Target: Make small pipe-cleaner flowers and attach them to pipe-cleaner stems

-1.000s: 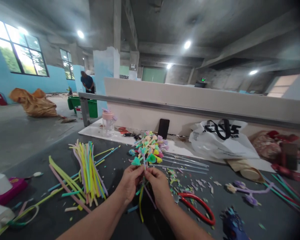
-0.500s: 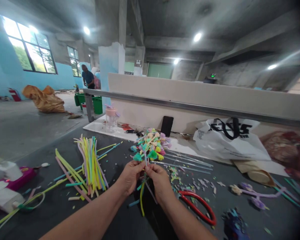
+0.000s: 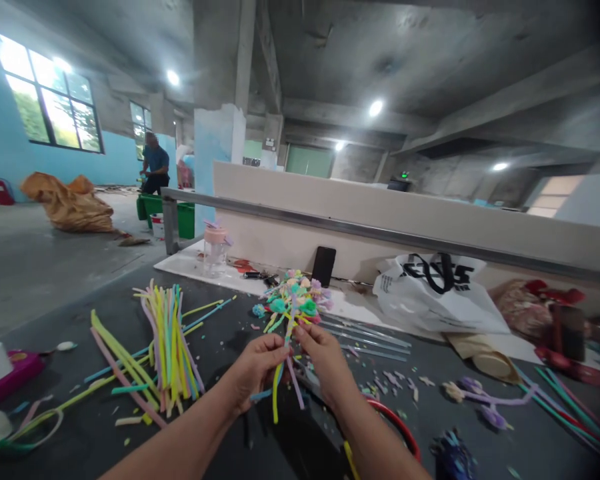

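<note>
My left hand [image 3: 259, 368] is closed, its thumb and fingers pinching several pipe cleaner stems [image 3: 280, 393] in yellow, lilac and blue that hang below it. My right hand [image 3: 323, 357] pinches the same stems slightly higher, thumb and forefinger together. Above the fingers, small fuzzy pipe cleaner flowers [image 3: 305, 307] in green, yellow, pink and purple spread out in a bunch. Under my right forearm lies a tool with red handles [image 3: 397, 427], partly hidden.
Left, a pile of loose pipe cleaners [image 3: 167, 340] lies on the black table. Clear rods [image 3: 365, 340] and fuzzy scraps [image 3: 390, 383] lie to the right. Behind are a phone [image 3: 324, 267], a clear cup [image 3: 215, 250] and a white bag [image 3: 440, 300]. A person [image 3: 155, 163] stands far back.
The view has shifted, so things appear further left. My hands have spread slightly apart; the right one is now higher on the stems. More of the red-handled tool is covered by my forearm.
</note>
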`<action>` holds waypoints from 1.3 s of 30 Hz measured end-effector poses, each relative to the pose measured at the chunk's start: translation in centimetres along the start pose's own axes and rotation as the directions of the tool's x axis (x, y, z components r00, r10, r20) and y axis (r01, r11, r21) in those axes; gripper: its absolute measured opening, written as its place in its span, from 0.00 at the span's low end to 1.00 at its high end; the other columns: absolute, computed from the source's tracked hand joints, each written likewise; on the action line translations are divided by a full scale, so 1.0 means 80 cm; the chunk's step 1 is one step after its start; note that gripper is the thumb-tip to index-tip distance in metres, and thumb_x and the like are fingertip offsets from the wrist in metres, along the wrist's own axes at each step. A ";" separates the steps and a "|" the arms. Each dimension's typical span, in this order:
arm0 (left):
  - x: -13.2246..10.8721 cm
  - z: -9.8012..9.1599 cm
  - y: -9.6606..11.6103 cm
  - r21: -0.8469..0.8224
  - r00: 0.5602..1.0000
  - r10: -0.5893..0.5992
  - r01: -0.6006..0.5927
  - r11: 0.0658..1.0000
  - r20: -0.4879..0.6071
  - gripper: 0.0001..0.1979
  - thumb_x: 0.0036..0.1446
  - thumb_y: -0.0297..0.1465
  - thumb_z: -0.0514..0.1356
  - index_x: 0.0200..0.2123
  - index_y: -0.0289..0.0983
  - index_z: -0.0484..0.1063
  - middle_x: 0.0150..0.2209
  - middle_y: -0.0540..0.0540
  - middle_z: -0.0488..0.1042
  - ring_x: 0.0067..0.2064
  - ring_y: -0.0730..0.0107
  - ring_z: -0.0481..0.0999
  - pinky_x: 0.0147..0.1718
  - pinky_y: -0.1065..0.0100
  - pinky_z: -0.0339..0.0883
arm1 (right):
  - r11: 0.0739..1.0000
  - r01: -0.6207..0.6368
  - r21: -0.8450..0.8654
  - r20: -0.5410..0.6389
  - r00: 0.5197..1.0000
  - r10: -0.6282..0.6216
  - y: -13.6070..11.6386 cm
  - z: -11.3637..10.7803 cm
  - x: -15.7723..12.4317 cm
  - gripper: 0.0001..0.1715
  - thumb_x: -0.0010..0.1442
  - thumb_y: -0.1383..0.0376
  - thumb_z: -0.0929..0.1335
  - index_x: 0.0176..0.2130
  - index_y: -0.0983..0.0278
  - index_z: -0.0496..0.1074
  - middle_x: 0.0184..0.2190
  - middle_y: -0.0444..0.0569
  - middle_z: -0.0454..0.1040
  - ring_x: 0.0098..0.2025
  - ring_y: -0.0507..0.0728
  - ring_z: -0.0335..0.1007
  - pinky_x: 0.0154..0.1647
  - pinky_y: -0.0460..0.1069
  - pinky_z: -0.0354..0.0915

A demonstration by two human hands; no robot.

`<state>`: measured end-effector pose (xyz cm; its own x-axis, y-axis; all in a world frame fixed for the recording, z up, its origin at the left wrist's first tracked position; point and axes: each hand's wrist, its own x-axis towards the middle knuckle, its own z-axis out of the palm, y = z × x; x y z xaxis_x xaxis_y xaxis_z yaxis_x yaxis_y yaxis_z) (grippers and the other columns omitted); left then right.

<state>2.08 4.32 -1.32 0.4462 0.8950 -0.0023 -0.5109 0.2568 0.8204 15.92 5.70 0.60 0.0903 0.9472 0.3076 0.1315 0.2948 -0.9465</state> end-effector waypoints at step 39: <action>-0.009 0.005 0.026 -0.119 0.983 0.184 -0.183 0.976 -0.003 0.09 0.42 0.27 0.67 0.30 0.34 0.73 0.21 0.53 0.68 0.23 0.80 0.66 0.25 0.77 0.59 | 0.980 -0.050 -0.193 0.457 0.879 0.135 -0.078 -0.006 -0.022 0.12 0.49 0.63 0.67 0.18 0.64 0.72 0.16 0.42 0.70 0.21 0.51 0.62 0.24 0.45 0.57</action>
<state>1.01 4.05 0.60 0.3423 0.9280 0.1474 -0.6675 0.1297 0.7332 15.42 2.15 6.03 -0.3543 0.9300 0.0979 0.3148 0.2172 -0.9240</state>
